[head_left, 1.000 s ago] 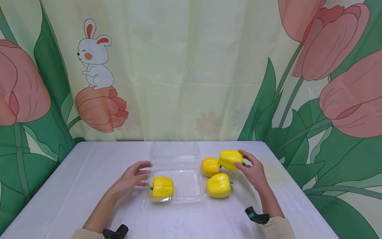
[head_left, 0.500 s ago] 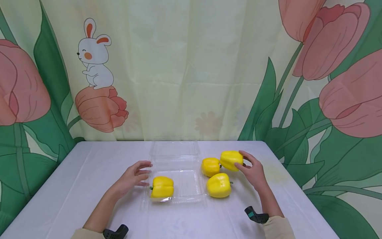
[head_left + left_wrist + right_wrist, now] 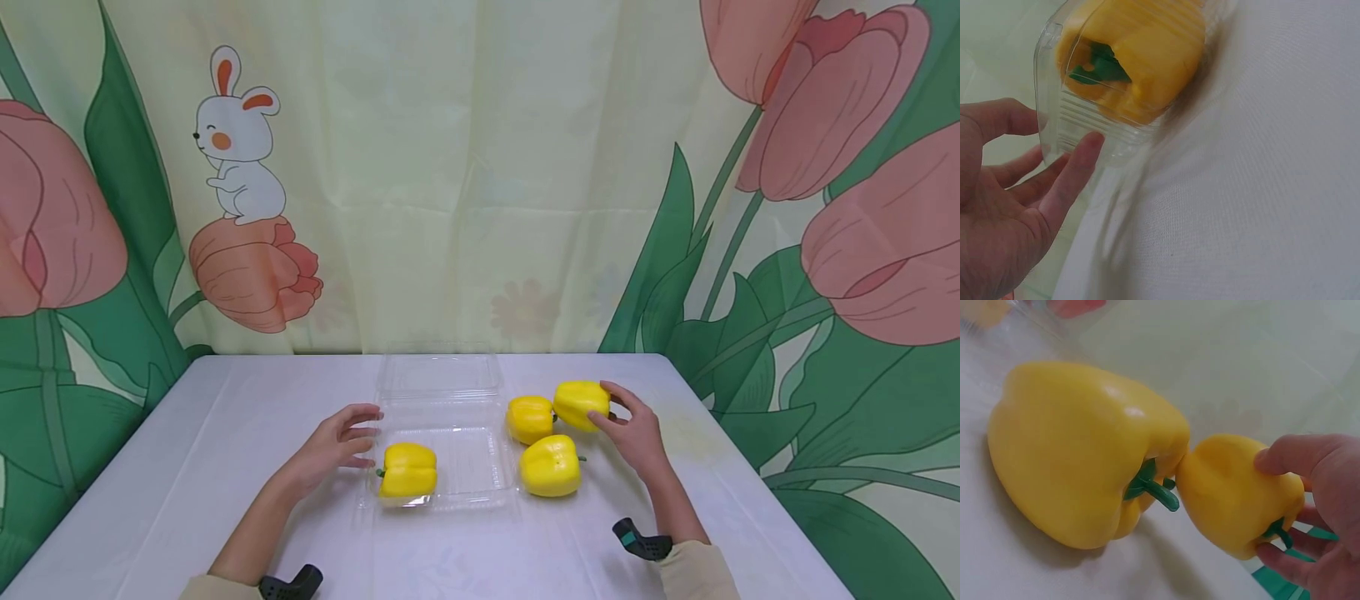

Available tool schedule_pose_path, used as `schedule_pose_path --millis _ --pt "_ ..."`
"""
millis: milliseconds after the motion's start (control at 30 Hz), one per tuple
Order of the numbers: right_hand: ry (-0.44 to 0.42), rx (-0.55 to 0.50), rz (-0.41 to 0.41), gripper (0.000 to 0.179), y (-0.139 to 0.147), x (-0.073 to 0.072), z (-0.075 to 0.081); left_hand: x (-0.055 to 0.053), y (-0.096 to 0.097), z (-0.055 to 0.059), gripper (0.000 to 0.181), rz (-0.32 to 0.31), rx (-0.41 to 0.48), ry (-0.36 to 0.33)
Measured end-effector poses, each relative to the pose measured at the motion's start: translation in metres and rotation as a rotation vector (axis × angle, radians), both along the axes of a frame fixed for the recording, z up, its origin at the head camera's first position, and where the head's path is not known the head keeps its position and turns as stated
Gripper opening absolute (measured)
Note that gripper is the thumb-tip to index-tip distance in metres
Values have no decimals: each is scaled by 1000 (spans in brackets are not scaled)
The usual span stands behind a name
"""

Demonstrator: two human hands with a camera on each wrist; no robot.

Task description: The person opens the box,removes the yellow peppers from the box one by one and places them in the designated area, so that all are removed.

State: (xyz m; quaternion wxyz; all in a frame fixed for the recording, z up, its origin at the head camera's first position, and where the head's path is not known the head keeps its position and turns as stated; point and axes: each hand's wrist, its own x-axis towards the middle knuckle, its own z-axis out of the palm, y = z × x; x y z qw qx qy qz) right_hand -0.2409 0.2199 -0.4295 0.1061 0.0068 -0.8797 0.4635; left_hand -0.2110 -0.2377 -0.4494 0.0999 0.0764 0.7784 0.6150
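My right hand (image 3: 636,425) holds a yellow bell pepper (image 3: 581,405) by its stem end, thumb on one side and fingers on the other. I cannot tell whether that pepper touches the table. Two more bell peppers lie beside it, one to its left (image 3: 529,419) and one nearer (image 3: 551,466). A clear plastic clamshell box (image 3: 472,458) stands with its lid folded back; one yellow bell pepper (image 3: 408,471) sits at its front left. My left hand (image 3: 330,446) rests its spread fingertips against the box's left wall (image 3: 1072,119), without wrapping round it.
The box's clear lid (image 3: 438,377) lies toward the far edge of the white-covered table (image 3: 262,400). Behind the table hangs a curtain (image 3: 450,208) printed with tulips and a rabbit. Each wrist bears a black strap mount (image 3: 641,540).
My right hand and the pepper it holds have come slightly down and nearer in the head view. The left hand, the box and the other peppers stay as they were.
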Motion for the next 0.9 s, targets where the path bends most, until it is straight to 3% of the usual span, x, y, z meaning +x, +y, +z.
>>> schedule_pose_path --millis 633,900 --pt "-46 35 -25 62 -1 -4 -5 0 1 -1 55 17 7 -18" --pt "-69 36 -21 62 -1 -6 -10 1 0 2 57 -2 8 -1"
